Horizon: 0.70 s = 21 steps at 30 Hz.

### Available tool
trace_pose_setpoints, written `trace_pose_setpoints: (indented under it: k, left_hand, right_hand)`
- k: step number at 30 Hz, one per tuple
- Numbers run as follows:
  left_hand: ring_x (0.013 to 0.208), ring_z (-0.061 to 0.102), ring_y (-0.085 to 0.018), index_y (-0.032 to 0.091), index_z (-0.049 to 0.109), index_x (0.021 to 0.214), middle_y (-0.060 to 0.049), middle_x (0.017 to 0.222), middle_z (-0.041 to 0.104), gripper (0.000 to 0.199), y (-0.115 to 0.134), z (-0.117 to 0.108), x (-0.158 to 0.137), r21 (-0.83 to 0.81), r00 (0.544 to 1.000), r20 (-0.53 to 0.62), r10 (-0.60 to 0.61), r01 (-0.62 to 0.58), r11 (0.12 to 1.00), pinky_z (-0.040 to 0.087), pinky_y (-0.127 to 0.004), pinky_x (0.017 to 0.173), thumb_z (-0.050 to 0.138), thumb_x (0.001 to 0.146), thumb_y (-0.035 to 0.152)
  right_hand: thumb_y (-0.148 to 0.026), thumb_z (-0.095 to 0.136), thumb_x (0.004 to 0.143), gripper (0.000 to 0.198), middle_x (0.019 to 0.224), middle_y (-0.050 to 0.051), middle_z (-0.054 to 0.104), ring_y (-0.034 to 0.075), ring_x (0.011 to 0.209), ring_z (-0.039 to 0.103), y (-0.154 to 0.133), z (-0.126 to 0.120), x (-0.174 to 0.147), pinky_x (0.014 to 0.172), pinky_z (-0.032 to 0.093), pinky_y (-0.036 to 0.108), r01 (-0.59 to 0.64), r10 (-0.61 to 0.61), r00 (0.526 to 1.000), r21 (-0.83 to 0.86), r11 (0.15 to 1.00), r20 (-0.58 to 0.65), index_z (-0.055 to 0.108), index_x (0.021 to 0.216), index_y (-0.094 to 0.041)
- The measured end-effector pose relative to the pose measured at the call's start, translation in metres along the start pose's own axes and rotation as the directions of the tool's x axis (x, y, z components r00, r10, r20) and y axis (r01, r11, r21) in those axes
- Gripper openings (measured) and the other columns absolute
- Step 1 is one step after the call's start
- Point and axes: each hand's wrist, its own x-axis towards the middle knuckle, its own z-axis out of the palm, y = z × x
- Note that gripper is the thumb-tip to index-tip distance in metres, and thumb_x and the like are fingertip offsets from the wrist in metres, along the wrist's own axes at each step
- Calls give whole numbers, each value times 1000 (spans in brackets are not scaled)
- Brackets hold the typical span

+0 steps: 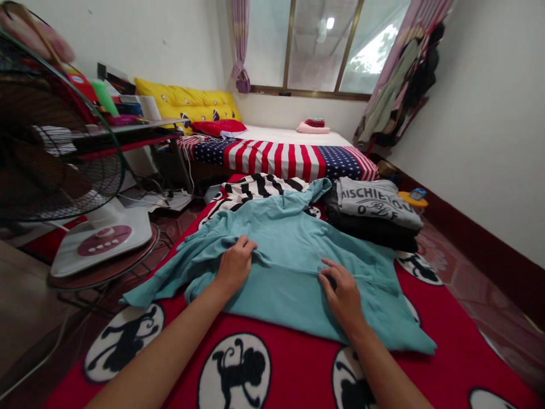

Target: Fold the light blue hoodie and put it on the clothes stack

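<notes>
- a teal shirt (pixel 289 238) lies spread and rumpled across the middle of a red blanket (pixel 298 363), one sleeve reaching toward the blanket's left edge and a lower corner toward its right.
- the left hand (pixel 236 262) rests on the shirt, its grip closed, pinching a ridge of cloth.
- the right hand (pixel 343 289) touches the same ridge further right, fingers curved; i cannot tell if its grip pinches cloth.
- striped cloth (pixel 264 186) lies by the blanket's far edge, just beyond the shirt.
- near the far right corner, a folded grey top (pixel 377 200) sits on black clothes (pixel 374 232).
- past the left edge, a fan (pixel 63 170) stands on a stool (pixel 113 271).
</notes>
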Motion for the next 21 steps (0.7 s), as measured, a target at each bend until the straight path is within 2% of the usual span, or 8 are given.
trace_pose_setpoints:
  k: [3,6,8,10,13,17,19,21]
  left_hand:
    - [109,59,-24,19,56,126,-13,130,51,45,2,14,-3,-54,996,-88,15,-20,998,49,-35,92,40,87,4]
    - [123,50,-30,20,45,140,-15,154,29,54,3,27,-9,-105,990,-75,118,-126,987,45,-43,101,42,88,7]
    - [128,46,-31,22,39,145,-13,160,14,54,4,29,-16,-151,983,-80,166,-177,973,42,-46,104,45,91,14]
    - [133,42,-30,23,35,147,-11,162,6,56,6,25,-26,-196,976,-109,189,-208,958,39,-47,108,47,93,22]
    - [138,35,-30,30,33,148,-7,162,12,58,9,18,-46,-198,967,-64,248,-255,946,31,-51,112,51,93,33]
    - [140,34,-32,35,32,147,-5,158,26,61,11,19,-60,-193,959,75,272,-254,948,26,-59,113,52,91,47]
    - [139,35,-32,33,38,145,-6,156,31,61,11,22,-60,-245,964,65,258,-235,941,26,-58,113,56,89,47]
    - [131,47,-27,29,54,133,-7,146,47,45,8,21,-60,-360,972,-27,231,-226,905,34,-51,111,58,89,38]
  right_hand:
    - [-29,51,91,14,119,12,64,27,113,57,4,2,1,97,43,48,-4,-2,997,-79,997,-79,62,92,-20]
    - [-28,47,92,24,127,16,60,29,121,52,2,4,2,100,41,52,-4,-6,997,-148,989,-71,61,107,-16]
    - [-28,44,94,29,134,15,56,28,130,46,-5,0,0,106,35,54,29,-41,997,-169,985,-71,57,116,-16]
    - [-28,41,96,32,140,12,52,25,137,39,-13,-6,-6,112,28,54,80,-87,996,-186,979,-30,53,124,-18]
    - [-35,39,97,43,147,9,45,26,142,31,-16,-15,-22,113,24,57,137,-100,984,-273,952,145,44,138,-22]
    - [-46,35,97,57,154,9,34,31,143,26,0,-15,-40,109,27,61,119,10,959,-434,893,283,33,148,-20]
    - [-47,32,97,58,155,8,31,29,144,24,8,-13,-44,110,27,59,111,32,956,-461,880,292,32,148,-20]
    - [-49,30,96,59,155,7,32,29,144,24,14,-11,-45,110,28,59,124,15,958,-456,881,288,33,148,-21]
